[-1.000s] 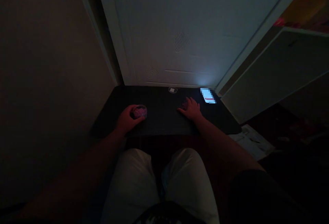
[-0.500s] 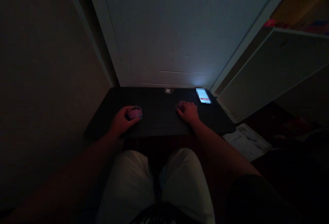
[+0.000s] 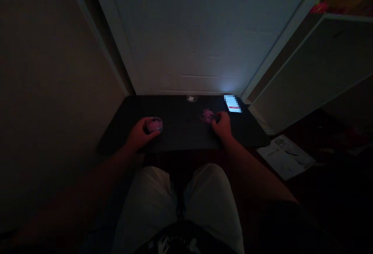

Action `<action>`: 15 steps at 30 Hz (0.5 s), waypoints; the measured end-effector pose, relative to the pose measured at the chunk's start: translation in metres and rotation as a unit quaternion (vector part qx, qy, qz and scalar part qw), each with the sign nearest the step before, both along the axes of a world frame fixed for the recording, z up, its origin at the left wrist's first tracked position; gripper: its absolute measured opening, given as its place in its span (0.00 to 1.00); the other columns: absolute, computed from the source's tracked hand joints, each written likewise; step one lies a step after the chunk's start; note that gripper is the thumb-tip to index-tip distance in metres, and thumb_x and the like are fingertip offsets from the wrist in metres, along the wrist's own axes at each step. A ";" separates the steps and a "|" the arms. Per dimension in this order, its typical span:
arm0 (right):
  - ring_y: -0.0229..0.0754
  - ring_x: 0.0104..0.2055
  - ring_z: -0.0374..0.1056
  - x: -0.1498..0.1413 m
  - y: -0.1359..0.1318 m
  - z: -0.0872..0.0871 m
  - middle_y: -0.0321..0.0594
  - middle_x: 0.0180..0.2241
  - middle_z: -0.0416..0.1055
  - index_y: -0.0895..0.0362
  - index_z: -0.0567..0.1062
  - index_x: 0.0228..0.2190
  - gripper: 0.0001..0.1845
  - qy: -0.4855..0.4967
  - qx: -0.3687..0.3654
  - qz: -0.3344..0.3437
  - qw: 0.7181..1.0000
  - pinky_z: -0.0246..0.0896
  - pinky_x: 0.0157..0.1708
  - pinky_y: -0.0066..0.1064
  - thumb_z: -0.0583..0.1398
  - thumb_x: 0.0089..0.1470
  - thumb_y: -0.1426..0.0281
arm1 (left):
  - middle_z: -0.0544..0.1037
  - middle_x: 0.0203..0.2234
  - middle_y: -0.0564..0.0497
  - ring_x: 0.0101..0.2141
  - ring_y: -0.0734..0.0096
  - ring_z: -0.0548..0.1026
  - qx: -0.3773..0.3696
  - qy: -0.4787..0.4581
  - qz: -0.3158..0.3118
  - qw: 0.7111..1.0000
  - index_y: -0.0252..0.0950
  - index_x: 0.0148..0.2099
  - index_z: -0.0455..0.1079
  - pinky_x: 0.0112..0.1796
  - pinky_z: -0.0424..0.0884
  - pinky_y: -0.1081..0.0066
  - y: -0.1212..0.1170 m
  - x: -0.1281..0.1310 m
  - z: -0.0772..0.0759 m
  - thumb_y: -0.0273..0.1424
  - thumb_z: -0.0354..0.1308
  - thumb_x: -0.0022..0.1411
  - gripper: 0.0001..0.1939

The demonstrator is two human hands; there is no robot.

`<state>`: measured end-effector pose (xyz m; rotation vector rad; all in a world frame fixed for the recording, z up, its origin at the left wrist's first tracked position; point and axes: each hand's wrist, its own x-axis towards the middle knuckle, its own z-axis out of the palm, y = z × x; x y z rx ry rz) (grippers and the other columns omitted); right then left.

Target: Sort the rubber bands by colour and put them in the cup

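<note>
In the head view, my left hand (image 3: 140,134) is wrapped round a small clear round tub (image 3: 159,129) that stands on the dark table. Pink shredded strands (image 3: 154,123) fill much of the tub. A loose clump of pink shreds (image 3: 206,116) lies on the table to the right. My right hand (image 3: 223,125) rests just right of that clump, its thumb and forefinger curved and apart, with nothing visible between them. The light is dim, so fine detail at the fingertips is hard to make out.
A lit phone (image 3: 232,103) lies at the table's back right corner. A small clear round piece with a white square (image 3: 191,98) is at the back edge, against a white panel (image 3: 186,60). Papers (image 3: 287,156) lie below the table's right side.
My right hand has shifted right, off the pink clump, which now shows spread on the table. My left hand still holds the tub. The view has tilted slightly.
</note>
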<state>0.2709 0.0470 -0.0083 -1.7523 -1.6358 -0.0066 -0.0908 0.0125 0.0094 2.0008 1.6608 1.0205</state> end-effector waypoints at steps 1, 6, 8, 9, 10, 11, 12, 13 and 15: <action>0.47 0.43 0.62 0.000 -0.002 0.000 0.48 0.40 0.66 0.62 0.68 0.40 0.17 0.000 -0.010 -0.009 1.000 0.57 0.44 0.36 0.55 0.46 0.69 | 0.71 0.47 0.45 0.46 0.59 0.70 -0.001 -0.003 -0.006 1.000 0.37 0.52 0.62 0.47 0.67 0.59 0.001 0.002 0.000 0.43 0.63 0.44 0.33; 0.50 0.45 0.60 -0.009 -0.014 0.006 0.50 0.40 0.67 0.61 0.70 0.40 0.23 -0.082 -0.086 -0.005 0.993 0.54 0.46 0.40 0.56 0.49 0.55 | 0.69 0.47 0.45 0.47 0.60 0.70 0.010 -0.049 -0.031 0.998 0.37 0.52 0.60 0.47 0.67 0.59 0.009 0.036 0.003 0.41 0.63 0.46 0.32; 0.53 0.47 0.58 -0.016 -0.016 0.010 0.52 0.42 0.66 0.61 0.71 0.40 0.29 -0.128 -0.107 -0.008 0.986 0.53 0.47 0.42 0.56 0.47 0.50 | 0.69 0.48 0.45 0.47 0.61 0.69 0.015 -0.062 -0.040 0.997 0.37 0.52 0.60 0.47 0.66 0.60 0.011 0.060 0.004 0.41 0.64 0.46 0.32; 0.54 0.48 0.57 -0.020 -0.016 0.012 0.52 0.43 0.65 0.61 0.71 0.41 0.31 -0.144 -0.115 -0.011 0.983 0.52 0.47 0.42 0.56 0.47 0.48 | 0.69 0.48 0.45 0.47 0.61 0.69 0.016 -0.070 -0.046 0.996 0.37 0.51 0.59 0.47 0.66 0.60 0.012 0.073 0.003 0.41 0.64 0.46 0.32; 0.54 0.48 0.57 -0.024 -0.015 0.013 0.52 0.43 0.65 0.61 0.71 0.41 0.32 -0.153 -0.121 -0.015 0.981 0.52 0.47 0.42 0.55 0.47 0.47 | 0.69 0.48 0.45 0.47 0.62 0.69 0.016 -0.078 -0.057 0.995 0.37 0.51 0.59 0.47 0.66 0.61 0.013 0.086 0.002 0.40 0.64 0.46 0.32; 0.54 0.48 0.57 -0.028 -0.014 0.014 0.53 0.43 0.65 0.61 0.71 0.42 0.33 -0.158 -0.128 -0.019 0.979 0.53 0.47 0.42 0.55 0.47 0.46 | 0.69 0.47 0.45 0.46 0.63 0.70 0.014 -0.088 -0.066 0.994 0.37 0.52 0.59 0.47 0.66 0.62 0.013 0.098 0.000 0.40 0.64 0.46 0.32; 0.53 0.48 0.58 -0.032 -0.012 0.015 0.53 0.44 0.64 0.61 0.71 0.43 0.33 -0.160 -0.136 -0.023 0.977 0.53 0.47 0.41 0.54 0.48 0.46 | 0.69 0.47 0.45 0.46 0.63 0.70 0.012 -0.098 -0.067 0.993 0.36 0.52 0.58 0.47 0.66 0.63 0.013 0.107 -0.001 0.40 0.64 0.46 0.33; 0.52 0.48 0.58 -0.036 -0.009 0.016 0.52 0.44 0.64 0.61 0.70 0.44 0.32 -0.161 -0.146 -0.024 0.976 0.54 0.46 0.40 0.54 0.49 0.48 | 0.69 0.46 0.46 0.45 0.64 0.70 0.010 -0.103 -0.065 0.993 0.36 0.52 0.58 0.47 0.67 0.63 0.013 0.115 -0.003 0.40 0.64 0.46 0.33; 0.50 0.47 0.61 -0.044 -0.003 0.017 0.52 0.46 0.63 0.60 0.69 0.46 0.27 -0.159 -0.163 -0.022 0.973 0.57 0.44 0.37 0.53 0.53 0.52 | 0.70 0.45 0.46 0.45 0.64 0.70 0.014 -0.095 -0.064 0.993 0.37 0.51 0.59 0.47 0.66 0.63 0.013 0.123 -0.007 0.41 0.64 0.45 0.32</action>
